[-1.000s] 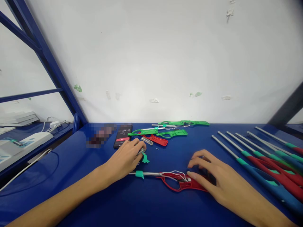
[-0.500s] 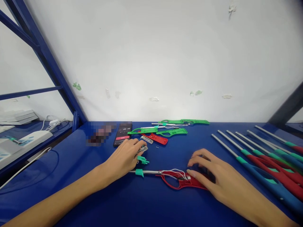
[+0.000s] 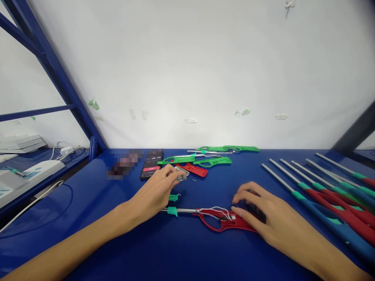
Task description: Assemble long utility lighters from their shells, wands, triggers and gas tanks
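**Pinching a clear plastic piece (image 3: pixel 181 178) beyond the opened red casing (image 3: pixel 243 223)**

Over to the left hand (image 3: pixel 158 187): drawn in narrow, holding the clear plastic piece at the fingertips, right beside a second clear piece (image 3: pixel 183 170). Can't tell from here whether touching or merely overlapping in view.

Down to the opened red casing: lying flat on the blue surface (image 3: pixel 175 253), inner side up, with a metal tube (image 3: pixel 187 210) pointing left, a teal collar (image 3: pixel 172 211) on the tube, and white wires (image 3: pixel 216 207) looping above the trigger ring. And the right hand (image 3: pixel 274 218)? Arched over the casing's right end, with the thumb set apart from curled fingers. Hidden underneath, so can't tell about any real grip.

Note a small teal part (image 3: pixel 174 197) loose just below the left fingers, and a tiny pin (image 3: pixel 194 180) farther off. At the back, spot a spare red half (image 3: pixel 197 171) near a phone (image 3: pixel 150 168).

Looks like sorting of small parts, most likely laying the clear plastic piece next to its match; could be picking up instead. Calls, at a guess, for a clean release without nudging the second clear piece, and for steadiness on the right so as not to snag the wires.
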Motion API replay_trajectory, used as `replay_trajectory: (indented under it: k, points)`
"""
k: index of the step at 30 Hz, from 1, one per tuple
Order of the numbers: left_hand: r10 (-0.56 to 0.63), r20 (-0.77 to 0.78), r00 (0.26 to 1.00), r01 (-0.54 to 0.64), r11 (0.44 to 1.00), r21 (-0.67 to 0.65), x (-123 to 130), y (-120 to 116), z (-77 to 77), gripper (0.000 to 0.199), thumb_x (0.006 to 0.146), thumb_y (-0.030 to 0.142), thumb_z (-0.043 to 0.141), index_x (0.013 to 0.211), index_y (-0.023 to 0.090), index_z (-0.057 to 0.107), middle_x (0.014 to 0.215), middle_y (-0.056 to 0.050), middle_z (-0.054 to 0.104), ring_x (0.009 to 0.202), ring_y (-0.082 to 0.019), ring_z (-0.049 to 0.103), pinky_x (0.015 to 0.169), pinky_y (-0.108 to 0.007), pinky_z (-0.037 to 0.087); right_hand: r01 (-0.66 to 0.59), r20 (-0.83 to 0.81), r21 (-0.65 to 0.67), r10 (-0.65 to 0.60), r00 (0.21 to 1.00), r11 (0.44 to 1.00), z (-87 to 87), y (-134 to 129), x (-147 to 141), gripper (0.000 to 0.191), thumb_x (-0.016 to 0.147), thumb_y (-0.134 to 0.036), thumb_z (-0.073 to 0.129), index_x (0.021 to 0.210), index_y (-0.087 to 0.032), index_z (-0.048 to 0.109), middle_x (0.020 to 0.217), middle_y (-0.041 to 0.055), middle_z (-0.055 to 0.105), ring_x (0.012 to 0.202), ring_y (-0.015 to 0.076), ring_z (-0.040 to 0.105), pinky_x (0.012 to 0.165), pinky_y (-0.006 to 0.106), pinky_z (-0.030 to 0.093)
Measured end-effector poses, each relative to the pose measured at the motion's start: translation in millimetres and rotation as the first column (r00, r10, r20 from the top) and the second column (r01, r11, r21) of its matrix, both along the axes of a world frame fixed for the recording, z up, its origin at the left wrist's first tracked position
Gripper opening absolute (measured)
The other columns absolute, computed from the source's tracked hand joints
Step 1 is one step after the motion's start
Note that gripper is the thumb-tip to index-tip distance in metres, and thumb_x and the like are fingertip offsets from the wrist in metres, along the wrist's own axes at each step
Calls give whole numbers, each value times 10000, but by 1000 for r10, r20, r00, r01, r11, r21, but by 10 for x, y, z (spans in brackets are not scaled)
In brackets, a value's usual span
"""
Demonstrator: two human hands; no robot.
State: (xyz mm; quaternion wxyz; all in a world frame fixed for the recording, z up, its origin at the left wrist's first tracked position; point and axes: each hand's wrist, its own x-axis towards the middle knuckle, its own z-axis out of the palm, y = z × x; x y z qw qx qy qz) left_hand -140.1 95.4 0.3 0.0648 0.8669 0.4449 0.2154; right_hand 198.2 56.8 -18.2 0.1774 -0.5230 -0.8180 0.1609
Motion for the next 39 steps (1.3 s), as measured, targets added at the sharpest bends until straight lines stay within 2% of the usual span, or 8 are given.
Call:
replay_trajectory:
  k: [6,8,11,16,20,30,35,39]
  points:
    - [30,165,986,-26,999,-30,-4,8,67,348,1111,196,340,1346,254,591,1233,-88,609,1046,-219,633,917,-410,566,-4,-16,74,5,1000,997,6,10,19,260,1062,-474,516,1063,-319,724,1261,33,675,867,198,758,937,400,621]
    - [56,235,970,-45,998,-50,-7,21,82,344,1120,227,337,1342,241,599,1217,-91,630,1065,-226,630,941,-428,556,-8,-17,82,9,1000,997,-3,16,25,265,1063,-477,518,1067,-316,728,1255,40,682,871,201,754,923,394,621]
    - [90,327,941,-52,991,-122,-4,34,101,330,1113,270,357,1319,226,611,1141,-81,670,993,-220,642,912,-427,562,-11,-14,72,12,1000,997,-15,23,30,286,1074,-491,499,1095,-310,719,1270,55,677,919,219,747,963,417,606]
    - [112,449,886,40,948,-314,-10,60,152,330,1108,352,379,1299,191,593,1056,-78,731,907,-202,690,808,-376,591,-3,7,22,3,1000,1000,-23,22,28,326,1090,-525,438,1120,-323,692,1301,46,638,970,226,744,1006,454,589]
    - [140,528,838,112,902,-417,-38,102,156,321,1094,350,406,1292,169,581,1050,-100,742,883,-200,706,831,-399,602,-2,-4,21,2,1000,1000,-16,15,20,335,1094,-520,421,1105,-317,686,1279,40,641,968,222,741,1018,456,582]
    - [274,659,700,207,805,-555,-33,91,151,294,1067,359,524,1270,161,601,1119,-137,748,969,-242,746,955,-468,602,-9,-25,64,10,1000,998,-2,14,11,316,1086,-489,456,1079,-309,716,1243,42,670,938,214,743,1001,436,593]
    - [338,686,644,219,778,-589,-3,55,193,364,1017,405,644,1265,141,609,1110,-137,752,987,-262,746,923,-431,574,-26,-22,92,28,999,995,-36,25,28,328,1092,-497,447,1099,-300,709,1244,63,677,947,221,741,993,431,600]
    - [376,706,601,221,770,-598,21,23,200,518,1003,402,681,1423,160,502,1054,-106,755,895,-238,750,812,-373,535,-16,0,71,16,1000,997,-57,31,40,333,1096,-512,420,1108,-319,691,1268,51,660,963,225,736,1005,448,595]
